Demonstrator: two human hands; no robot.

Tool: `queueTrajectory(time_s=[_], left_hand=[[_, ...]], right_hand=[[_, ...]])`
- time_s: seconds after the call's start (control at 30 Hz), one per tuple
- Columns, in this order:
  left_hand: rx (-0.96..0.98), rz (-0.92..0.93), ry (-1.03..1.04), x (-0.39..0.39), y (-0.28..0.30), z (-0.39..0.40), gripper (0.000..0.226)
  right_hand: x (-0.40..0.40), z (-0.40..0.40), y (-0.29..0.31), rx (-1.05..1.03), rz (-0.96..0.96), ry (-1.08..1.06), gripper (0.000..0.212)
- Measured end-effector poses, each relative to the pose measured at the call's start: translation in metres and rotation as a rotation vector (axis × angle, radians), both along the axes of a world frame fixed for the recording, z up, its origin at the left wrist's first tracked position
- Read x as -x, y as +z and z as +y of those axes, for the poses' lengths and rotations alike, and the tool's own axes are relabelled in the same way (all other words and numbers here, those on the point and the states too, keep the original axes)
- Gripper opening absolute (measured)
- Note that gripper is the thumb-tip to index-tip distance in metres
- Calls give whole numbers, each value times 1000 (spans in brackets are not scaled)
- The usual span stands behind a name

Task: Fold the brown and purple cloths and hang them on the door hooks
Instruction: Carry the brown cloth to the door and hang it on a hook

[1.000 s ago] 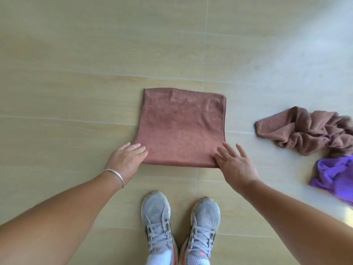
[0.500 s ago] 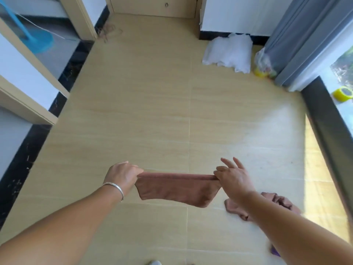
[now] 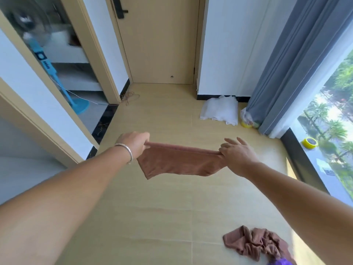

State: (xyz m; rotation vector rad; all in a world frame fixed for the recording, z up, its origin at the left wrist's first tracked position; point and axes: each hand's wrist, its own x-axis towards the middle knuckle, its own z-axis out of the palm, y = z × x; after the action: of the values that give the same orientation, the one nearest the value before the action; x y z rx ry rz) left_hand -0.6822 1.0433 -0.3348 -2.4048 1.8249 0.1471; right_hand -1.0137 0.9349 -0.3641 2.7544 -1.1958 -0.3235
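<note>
Right, folded brown cloth point(image 3: 179, 161) hangs mid-air btwn my hands — left hand point(image 3: 134, 143) fisted on one top corner, right hand point(image 3: 236, 153) pinching the other. Soft, light, floppy — I'd keep the corner grip.

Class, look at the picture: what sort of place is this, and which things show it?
Probably a room in a home: a closed wooden door, a grey curtain beside a large window, and a tiled floor.

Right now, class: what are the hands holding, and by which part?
The folded brown cloth, by its top corners: left hand and right hand pinch one each.
</note>
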Motion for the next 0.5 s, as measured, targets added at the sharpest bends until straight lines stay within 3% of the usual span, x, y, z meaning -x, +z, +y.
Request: queueTrajectory(time_s=[0.2, 0.5], left_hand=[[56, -205, -48, -3, 118, -3, 6], [123, -236, -97, 0, 276, 6, 30]], right_hand=[[-6, -16, 131, 149, -16, 45, 34], [1, -21, 301, 309, -71, 13, 41]])
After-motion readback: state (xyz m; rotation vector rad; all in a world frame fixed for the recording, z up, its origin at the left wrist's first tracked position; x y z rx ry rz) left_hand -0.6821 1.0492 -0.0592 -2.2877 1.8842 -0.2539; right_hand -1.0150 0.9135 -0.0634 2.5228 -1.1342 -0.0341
